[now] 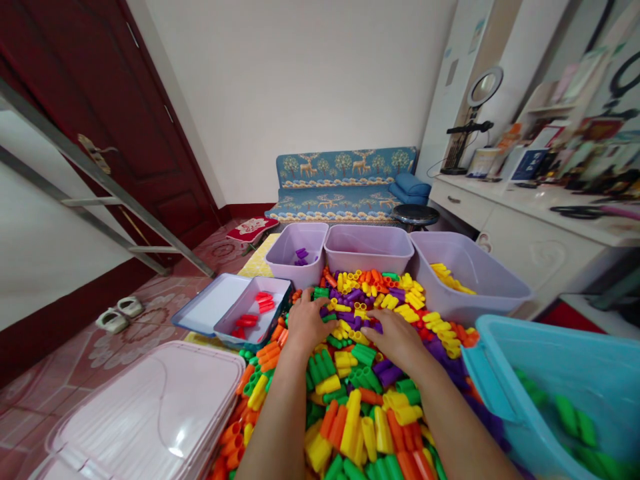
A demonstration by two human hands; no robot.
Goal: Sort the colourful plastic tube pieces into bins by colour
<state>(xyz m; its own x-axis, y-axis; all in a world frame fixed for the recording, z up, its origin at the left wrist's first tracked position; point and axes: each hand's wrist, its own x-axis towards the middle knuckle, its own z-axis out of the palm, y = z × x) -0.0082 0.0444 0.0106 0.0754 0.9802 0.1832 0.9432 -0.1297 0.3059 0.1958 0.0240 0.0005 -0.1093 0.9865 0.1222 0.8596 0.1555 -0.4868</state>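
A desk (pixel 257 259), its yellow cover showing beyond and left of the left hand (pixel 311 325), bears a broad heap of colorful tubes (pixel 364 379) beneath both hands. Right of the right hand (pixel 395 337) stands a blue tub (pixel 580 353) with green tubes (pixel 575 420) inside. Nearer than the left hand, to its left, lie stacked pale lids (pixel 150 407). Beyond the hands are two purple bins (pixel 369 248) (pixel 299 271); a third (pixel 470 303) is beyond and right of the right hand, its yellow tubes (pixel 451 279) slanting nearer toward the right. Just left of the left hand, an open box (pixel 253 343) holds red tubes (pixel 246 321) lying mostly crosswise.

Between the forearms, a long yellow tube (pixel 351 421) points away from the person, its far end leaning slightly right; small tubes around the fingertips lie in mixed directions.

The left forearm runs almost straight forward; the right angles inward. Both hands are palm down, fingers loosely spread and thumbs inward.
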